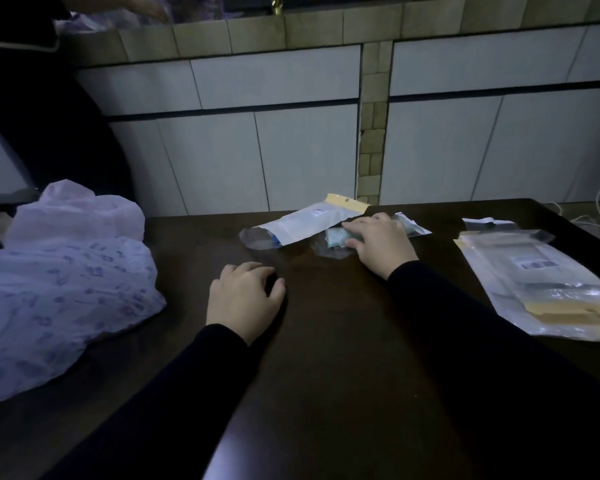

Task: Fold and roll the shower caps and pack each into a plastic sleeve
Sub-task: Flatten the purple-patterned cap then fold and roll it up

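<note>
On the dark table (326, 358), my right hand (378, 240) lies over a clear plastic sleeve (414, 227) that holds a rolled pale blue shower cap (336, 239), fingers curled onto it. Just behind it lies a second packed sleeve (302, 223) with a white body, a yellow header and a small label. My left hand (245, 296) rests on the bare table nearer to me, fingers loosely curled, holding nothing. A heap of loose shower caps (59, 282), pale with a purple print, sits at the left.
A stack of flat plastic sleeves (534, 282) with yellow headers lies at the right edge of the table. Behind the table rises a tiled wall. Another person's dark sleeve and hand show at the top left. White cables lie at the far right.
</note>
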